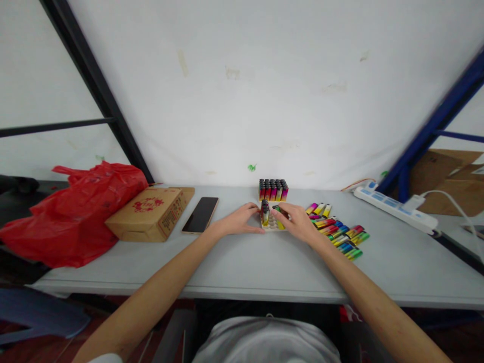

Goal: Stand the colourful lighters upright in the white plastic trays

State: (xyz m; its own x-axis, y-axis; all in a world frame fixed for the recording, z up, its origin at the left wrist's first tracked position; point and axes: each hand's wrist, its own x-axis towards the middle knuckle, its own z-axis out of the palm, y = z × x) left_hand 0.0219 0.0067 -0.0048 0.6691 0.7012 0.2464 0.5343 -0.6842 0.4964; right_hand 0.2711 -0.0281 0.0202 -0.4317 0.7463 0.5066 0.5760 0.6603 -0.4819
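A small pale tray (270,229) with round holes lies on the grey table, and several lighters (265,214) stand upright in its left part. My left hand (242,220) is beside the tray's left edge, thumb and fingers apart, with nothing held between them. Over the tray's right side, my right hand (295,222) pinches a yellow-green lighter (280,220), which is tilted. Behind the tray, a block of upright lighters (273,190) with black tops stands near the wall. Many colourful lighters (336,231) lie loose to the right of my right hand.
A black phone (201,215) lies left of my left hand. Farther left are a brown cardboard box (145,212) and a red plastic bag (79,217). A white power strip (395,207) with a plugged-in cable runs along the right. The wall rises behind the table.
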